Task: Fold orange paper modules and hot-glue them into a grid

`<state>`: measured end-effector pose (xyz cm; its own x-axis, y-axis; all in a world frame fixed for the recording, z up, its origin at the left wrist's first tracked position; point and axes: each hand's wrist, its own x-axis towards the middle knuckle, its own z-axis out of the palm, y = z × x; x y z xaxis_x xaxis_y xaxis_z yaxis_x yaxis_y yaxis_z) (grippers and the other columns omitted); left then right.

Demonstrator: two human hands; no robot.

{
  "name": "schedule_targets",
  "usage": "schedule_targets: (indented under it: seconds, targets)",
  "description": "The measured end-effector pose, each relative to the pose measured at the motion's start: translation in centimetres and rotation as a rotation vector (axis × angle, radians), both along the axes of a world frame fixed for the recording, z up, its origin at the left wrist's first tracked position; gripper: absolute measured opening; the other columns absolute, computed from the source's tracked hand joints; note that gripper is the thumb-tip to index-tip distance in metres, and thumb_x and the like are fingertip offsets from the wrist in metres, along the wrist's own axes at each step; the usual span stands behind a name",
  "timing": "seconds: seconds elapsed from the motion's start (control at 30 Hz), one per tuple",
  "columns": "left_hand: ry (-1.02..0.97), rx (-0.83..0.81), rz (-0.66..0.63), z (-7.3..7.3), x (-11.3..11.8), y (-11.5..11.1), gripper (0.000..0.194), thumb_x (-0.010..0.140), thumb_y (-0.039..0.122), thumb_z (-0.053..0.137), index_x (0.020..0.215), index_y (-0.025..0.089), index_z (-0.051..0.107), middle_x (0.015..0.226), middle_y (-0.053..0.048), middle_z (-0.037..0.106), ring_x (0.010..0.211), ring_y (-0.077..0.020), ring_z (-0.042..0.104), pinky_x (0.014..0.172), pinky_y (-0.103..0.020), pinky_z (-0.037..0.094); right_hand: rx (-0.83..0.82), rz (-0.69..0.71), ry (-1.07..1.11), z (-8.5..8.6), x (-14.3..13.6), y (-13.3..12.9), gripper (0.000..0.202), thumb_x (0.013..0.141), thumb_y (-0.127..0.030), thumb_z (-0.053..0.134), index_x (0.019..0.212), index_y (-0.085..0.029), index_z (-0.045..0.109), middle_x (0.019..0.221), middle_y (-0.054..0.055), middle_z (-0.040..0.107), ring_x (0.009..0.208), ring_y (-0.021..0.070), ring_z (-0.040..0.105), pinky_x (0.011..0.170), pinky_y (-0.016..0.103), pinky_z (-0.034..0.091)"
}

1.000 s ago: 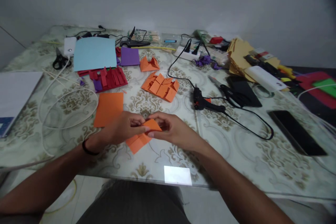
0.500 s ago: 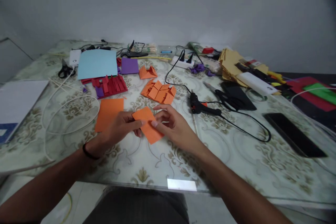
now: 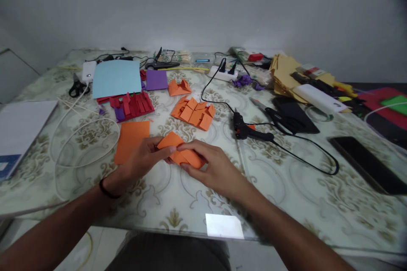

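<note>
A small orange paper (image 3: 172, 139) is held between both hands above the table, its right part bent over. My left hand (image 3: 146, 152) pinches its left side, thumb on top. With fingers above and thumb below, my right hand (image 3: 211, 164) grips the bent right part. A flat orange sheet (image 3: 131, 137) lies beside my left hand. Behind the hands are a folded orange piece with several flaps (image 3: 193, 113) and a smaller folded orange piece (image 3: 179, 87).
A black glue gun (image 3: 251, 130), scissors (image 3: 280, 118) and a phone (image 3: 369, 163) lie to the right. Red folded strips (image 3: 135, 105), a light blue sheet (image 3: 117, 78) and a purple square (image 3: 157, 80) sit back left. A power strip (image 3: 223, 73) stands behind.
My right hand has turned and its fingers have closed over the paper's right part. The paper, flat before, is now bent over there. The view has shifted slightly.
</note>
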<state>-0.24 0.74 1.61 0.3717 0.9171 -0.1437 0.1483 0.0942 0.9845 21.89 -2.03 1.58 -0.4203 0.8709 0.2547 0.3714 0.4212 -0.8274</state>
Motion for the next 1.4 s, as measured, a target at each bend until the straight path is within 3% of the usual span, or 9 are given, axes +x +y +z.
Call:
schedule_targets:
  seconds: [0.3,0.5,0.6,0.67,0.8,1.03,1.17,1.27,1.4]
  targets:
    - [0.016,-0.081,-0.048,0.6,0.0,-0.3,0.028,0.082,0.04,0.074,0.07,0.016,0.07,0.065,-0.001,0.068,0.059,-0.0142,0.063,0.059,-0.025,0.051,0.08,-0.018,-0.039,0.0,0.3,-0.2,0.04,0.085,-0.011,0.063,0.122,-0.025,0.07,0.121,0.007,0.079,0.107,0.0249,0.076,0.096,0.04,0.059]
    - [0.038,-0.027,-0.194,0.3,-0.2,-0.3,0.026,0.084,0.042,0.076,0.084,0.016,0.071,0.075,-0.003,0.07,0.068,-0.0158,0.065,0.063,-0.025,0.051,0.081,-0.007,0.028,-0.2,0.3,0.0,0.012,0.096,-0.026,0.069,0.107,-0.026,0.075,0.104,0.007,0.079,0.095,0.0225,0.076,0.087,0.037,0.06]
    - [0.061,0.1,-0.15,-0.6,-0.4,-0.6,0.039,0.085,0.034,0.077,0.12,0.02,0.067,0.078,0.001,0.067,0.062,-0.0129,0.058,0.054,-0.022,0.044,0.06,0.002,0.055,-0.2,0.1,0.0,0.008,0.096,-0.03,0.073,0.102,-0.026,0.076,0.102,0.006,0.079,0.093,0.0224,0.076,0.085,0.037,0.06]
    - [0.111,0.171,-0.131,-1.0,-0.5,-0.8,0.045,0.088,0.031,0.075,0.13,0.022,0.061,0.083,0.001,0.069,0.062,-0.0124,0.058,0.055,-0.022,0.043,0.057,-0.001,0.058,-0.1,0.1,0.0,0.007,0.096,-0.029,0.074,0.101,-0.025,0.076,0.102,0.006,0.08,0.094,0.0223,0.076,0.085,0.036,0.059]
    - [0.276,0.403,-0.086,-1.0,-0.4,-1.2,0.025,0.09,0.027,0.075,0.113,0.022,0.068,0.103,-0.003,0.075,0.08,-0.0152,0.067,0.072,-0.026,0.051,0.03,-0.031,0.047,-0.1,0.1,0.0,0.008,0.096,-0.023,0.071,0.103,-0.025,0.076,0.101,0.006,0.08,0.092,0.0216,0.076,0.084,0.036,0.059]
    - [0.337,0.599,-0.007,-0.1,0.4,-2.2,0.014,0.09,0.017,0.067,0.103,0.021,0.062,0.093,-0.001,0.077,0.084,-0.0148,0.075,0.075,-0.023,0.054,-0.089,-0.13,0.093,0.0,-0.5,-0.5,0.021,0.088,-0.013,0.07,0.106,-0.024,0.073,0.102,0.004,0.08,0.089,0.0205,0.075,0.08,0.033,0.06]
    - [0.41,0.699,0.084,-0.1,1.0,-2.8,0.014,0.085,0.012,0.064,0.095,0.021,0.058,0.082,0.002,0.073,0.072,-0.0133,0.072,0.067,-0.022,0.051,-0.114,-0.2,0.143,-0.2,-1.2,-1.1,0.021,0.087,-0.015,0.07,0.107,-0.024,0.071,0.101,0.004,0.079,0.085,0.0186,0.074,0.071,0.028,0.06]
    - [0.441,0.71,0.117,0.0,1.3,-3.0,0.013,0.085,0.012,0.063,0.092,0.022,0.057,0.079,0.003,0.073,0.069,-0.0125,0.071,0.064,-0.022,0.05,-0.046,-0.228,0.122,-0.3,-1.6,-1.4,0.012,0.089,-0.018,0.07,0.1,-0.023,0.072,0.097,0.004,0.078,0.081,0.0173,0.072,0.07,0.028,0.06]
    - [0.367,0.525,0.114,0.0,1.5,-2.8,0.025,0.086,0.01,0.061,0.107,0.022,0.06,0.089,0.002,0.08,0.077,-0.014,0.078,0.064,-0.02,0.053,-0.016,-0.258,0.109,-0.6,-1.7,-1.4,0.021,0.086,-0.014,0.068,0.104,-0.023,0.072,0.094,0.002,0.077,0.079,0.0164,0.072,0.066,0.026,0.06]
